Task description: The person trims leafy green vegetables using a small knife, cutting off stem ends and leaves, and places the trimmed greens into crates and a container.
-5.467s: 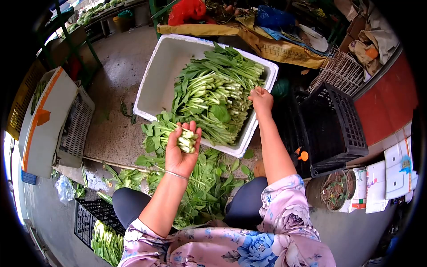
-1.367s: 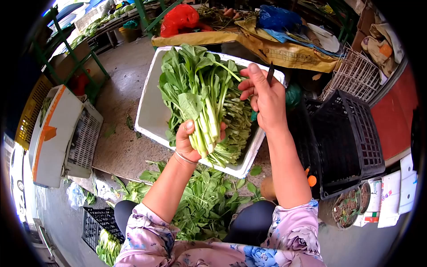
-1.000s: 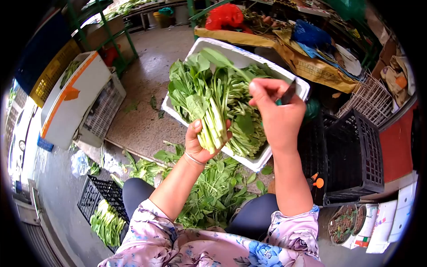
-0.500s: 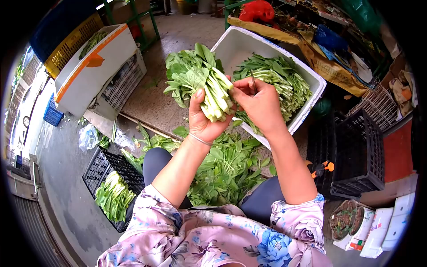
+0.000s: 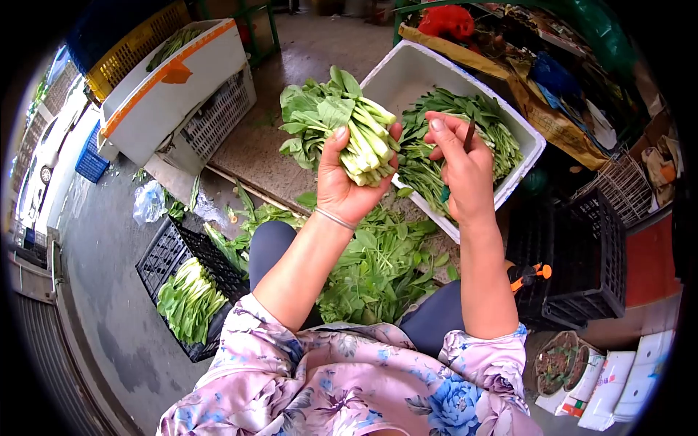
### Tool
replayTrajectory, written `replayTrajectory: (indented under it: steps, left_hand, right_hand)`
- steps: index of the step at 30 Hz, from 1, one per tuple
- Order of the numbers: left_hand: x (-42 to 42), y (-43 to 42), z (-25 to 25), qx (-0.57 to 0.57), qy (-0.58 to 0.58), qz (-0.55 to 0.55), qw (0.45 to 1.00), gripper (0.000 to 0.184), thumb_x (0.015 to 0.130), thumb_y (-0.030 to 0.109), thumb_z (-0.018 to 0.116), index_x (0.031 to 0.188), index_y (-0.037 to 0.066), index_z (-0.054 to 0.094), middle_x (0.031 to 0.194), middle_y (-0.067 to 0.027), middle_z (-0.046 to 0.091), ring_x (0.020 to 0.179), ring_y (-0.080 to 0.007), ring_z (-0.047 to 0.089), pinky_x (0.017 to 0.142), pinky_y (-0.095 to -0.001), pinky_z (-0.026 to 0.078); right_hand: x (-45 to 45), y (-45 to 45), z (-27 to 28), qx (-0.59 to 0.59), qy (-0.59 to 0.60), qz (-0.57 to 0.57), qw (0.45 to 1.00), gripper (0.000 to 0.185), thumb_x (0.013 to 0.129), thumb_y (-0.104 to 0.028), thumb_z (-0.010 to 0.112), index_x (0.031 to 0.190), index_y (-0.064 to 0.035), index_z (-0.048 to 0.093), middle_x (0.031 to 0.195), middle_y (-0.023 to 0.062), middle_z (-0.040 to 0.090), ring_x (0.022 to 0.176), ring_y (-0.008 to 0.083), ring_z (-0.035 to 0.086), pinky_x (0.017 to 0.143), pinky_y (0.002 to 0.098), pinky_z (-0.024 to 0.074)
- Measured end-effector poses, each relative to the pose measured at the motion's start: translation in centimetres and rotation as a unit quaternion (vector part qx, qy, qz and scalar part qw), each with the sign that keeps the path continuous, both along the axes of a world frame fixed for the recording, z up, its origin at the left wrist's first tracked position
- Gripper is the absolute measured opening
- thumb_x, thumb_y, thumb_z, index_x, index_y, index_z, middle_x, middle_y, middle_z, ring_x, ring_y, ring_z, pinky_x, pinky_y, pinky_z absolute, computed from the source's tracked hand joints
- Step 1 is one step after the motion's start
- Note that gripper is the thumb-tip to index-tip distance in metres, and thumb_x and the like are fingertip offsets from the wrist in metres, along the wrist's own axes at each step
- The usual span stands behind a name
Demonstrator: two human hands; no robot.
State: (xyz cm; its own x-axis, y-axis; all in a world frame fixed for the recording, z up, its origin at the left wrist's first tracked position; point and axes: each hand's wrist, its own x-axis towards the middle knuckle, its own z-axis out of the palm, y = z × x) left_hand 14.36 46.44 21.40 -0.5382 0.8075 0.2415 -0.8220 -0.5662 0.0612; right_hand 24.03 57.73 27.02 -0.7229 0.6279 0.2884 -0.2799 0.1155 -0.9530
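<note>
My left hand (image 5: pixel 350 182) is wrapped round a bunch of leafy greens (image 5: pixel 331 120), pale cut stems toward me and leaves pointing up and left. Just right of the bunch, my right hand (image 5: pixel 465 163) is closed on a small knife (image 5: pixel 470 136) with a dark blade pointing up; a bit of green handle shows under the palm. Behind the hands stands a white foam box (image 5: pixel 403 73) with more greens (image 5: pixel 494 134) stacked in its right part. Loose leaves (image 5: pixel 378 272) lie in a heap on the ground below my hands, between my knees.
At the lower left is a black crate (image 5: pixel 163 251) with a row of greens (image 5: pixel 190 301). A white box with orange tape (image 5: pixel 156 91) stands upper left. Black crates (image 5: pixel 582 261), an orange-handled tool (image 5: pixel 534 272) and a plant pot (image 5: pixel 560 363) are at right.
The view has turned left and down. My left hand took up the bunch and has brought it left, out from over the foam box. My right hand, with the knife, has drawn away from the stems.
</note>
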Motion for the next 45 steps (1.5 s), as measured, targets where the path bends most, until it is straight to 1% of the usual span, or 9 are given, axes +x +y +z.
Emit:
replayTrajectory:
  steps: [10,19,20,22,27,29,31,34,45]
  left_hand:
    - [-1.4,-6.7,-5.1,-0.308,0.202,0.207,0.906,0.041,0.071,0.007,0.069,0.109,0.001,0.053,0.100,-0.0069,0.060,0.086,-0.0157,0.059,0.075,-0.0289,0.049]
    - [-1.5,-17.8,-13.7,-0.593,0.754,0.216,0.182,0.053,0.069,0.030,0.068,0.114,0.007,0.053,0.116,-0.0124,0.052,0.110,-0.0296,0.044,0.098,-0.0385,0.031]
    - [0.1,-18.4,-17.8,-0.556,0.599,0.282,0.503,0.046,0.076,0.025,0.063,0.117,0.008,0.051,0.115,-0.0092,0.051,0.108,-0.0273,0.045,0.096,-0.0375,0.034]
    - [0.6,-18.8,-20.4,-0.443,0.365,0.318,0.755,0.040,0.082,0.021,0.057,0.119,0.008,0.048,0.115,-0.0060,0.051,0.107,-0.0249,0.046,0.093,-0.0366,0.037]
    - [0.5,-20.1,-21.5,-0.514,0.683,0.333,0.397,0.039,0.084,0.023,0.055,0.120,0.010,0.047,0.116,-0.0052,0.051,0.105,-0.0248,0.047,0.090,-0.0367,0.040]
    - [1.7,-18.0,-13.6,-0.520,0.798,0.304,0.008,0.038,0.077,0.021,0.062,0.111,0.006,0.055,0.115,-0.0123,0.054,0.106,-0.0291,0.050,0.093,-0.0377,0.039]
    - [3.5,-16.3,-9.1,-0.512,0.511,0.344,0.599,0.031,0.069,0.002,0.066,0.100,0.002,0.059,0.098,-0.0070,0.061,0.088,-0.0175,0.057,0.078,-0.0278,0.046]
    - [6.3,-12.5,-8.4,-0.384,0.147,0.333,0.848,0.027,0.076,0.005,0.061,0.102,0.002,0.055,0.099,-0.0017,0.057,0.091,-0.0128,0.053,0.079,-0.0277,0.043]
    - [6.0,-16.1,-12.0,-0.364,0.171,0.070,0.913,0.030,0.074,0.016,0.066,0.100,0.004,0.058,0.095,-0.0026,0.058,0.090,-0.0114,0.052,0.080,-0.0269,0.041]
  right_hand:
    - [-6.2,-4.4,-1.3,0.066,-0.176,0.307,0.933,0.077,0.066,-0.040,0.077,0.119,0.0081,0.046,0.107,0.0161,0.058,0.098,0.0208,0.056,0.090,0.0298,0.0402]
    - [-4.1,-13.3,-12.9,0.111,0.025,0.273,0.955,0.079,0.060,-0.024,0.082,0.122,-0.0004,0.039,0.113,0.0110,0.054,0.103,0.0190,0.052,0.089,0.0318,0.0412]
    - [-3.6,-14.0,-15.1,0.018,0.001,0.307,0.952,0.075,0.063,-0.021,0.079,0.122,-0.0015,0.038,0.116,0.0089,0.052,0.105,0.0182,0.050,0.091,0.0310,0.0393]
    - [-3.3,-15.2,-20.3,-0.180,-0.020,0.354,0.918,0.066,0.070,-0.018,0.073,0.124,-0.0046,0.038,0.118,0.0061,0.050,0.108,0.0173,0.047,0.093,0.0303,0.0371]
    - [-4.2,-14.9,-20.3,-0.027,-0.002,0.314,0.949,0.045,0.073,-0.012,0.067,0.114,-0.0054,0.050,0.111,0.0079,0.054,0.102,0.0214,0.051,0.088,0.0328,0.0401]
    - [-4.2,-14.8,-13.3,0.101,-0.034,0.276,0.955,0.049,0.064,-0.015,0.073,0.108,-0.0022,0.054,0.102,0.0118,0.060,0.094,0.0255,0.058,0.081,0.0334,0.0448]
    - [-4.4,-14.6,-8.9,0.267,-0.121,0.217,0.931,0.060,0.056,-0.024,0.078,0.106,-0.0022,0.054,0.089,0.0167,0.064,0.082,0.0323,0.063,0.071,0.0355,0.0494]
    - [-4.2,-15.2,-3.3,0.453,-0.241,0.198,0.835,0.071,0.055,-0.036,0.079,0.109,0.0004,0.052,0.088,0.0221,0.062,0.084,0.0348,0.061,0.072,0.0393,0.0479]
    - [-7.0,-14.2,-6.3,0.464,-0.384,0.370,0.708,0.090,0.047,-0.044,0.081,0.111,0.0095,0.046,0.097,0.0265,0.060,0.091,0.0353,0.060,0.080,0.0377,0.0461]
